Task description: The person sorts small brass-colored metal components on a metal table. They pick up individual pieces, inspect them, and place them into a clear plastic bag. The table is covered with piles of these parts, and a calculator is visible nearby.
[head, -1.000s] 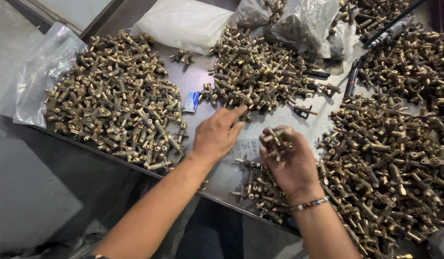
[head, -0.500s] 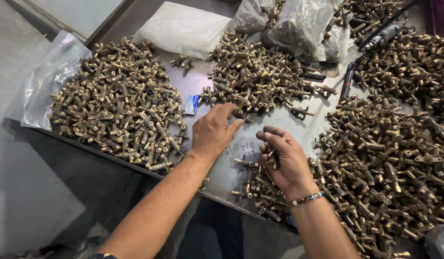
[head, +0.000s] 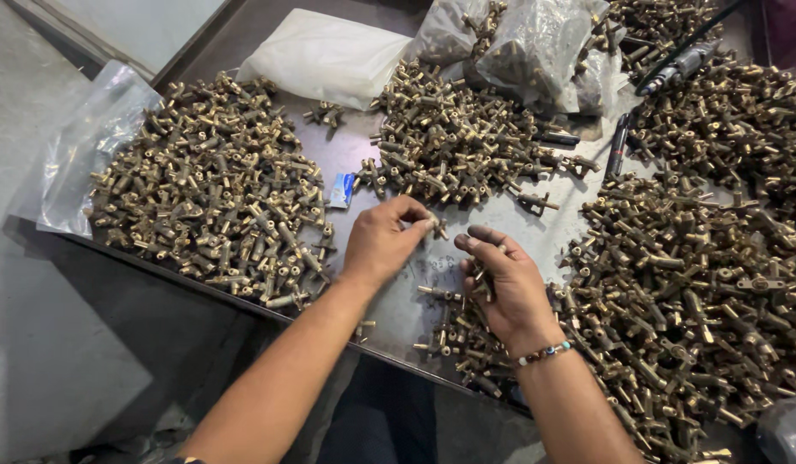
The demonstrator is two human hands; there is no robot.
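— What are the hands doing right now?

— The left hand (head: 382, 245) has its fingertips pinched on one small brass fitting (head: 436, 226), held just above the metal surface (head: 501, 215). The right hand (head: 505, 288) is curled loosely, fingers bent around a few more brass fittings (head: 482, 275) in its palm. A beaded bracelet (head: 544, 352) sits on that wrist.

— And around them?

— Heaps of the same parts on every side. A broad pile (head: 209, 206) lies out past the left hand, another pile (head: 458, 146) sits just beyond both sets of fingertips, and the largest heap (head: 699, 283) spreads off to the right hand's outer side. A small scatter (head: 454, 339) lies under the right wrist.

— Anything else?

— Farther beyond the fingertips, a white folded bag (head: 325, 56) and clear plastic bags (head: 535, 47) with fittings inside. A small blue packet (head: 341, 189) lies close to the left hand's knuckles.
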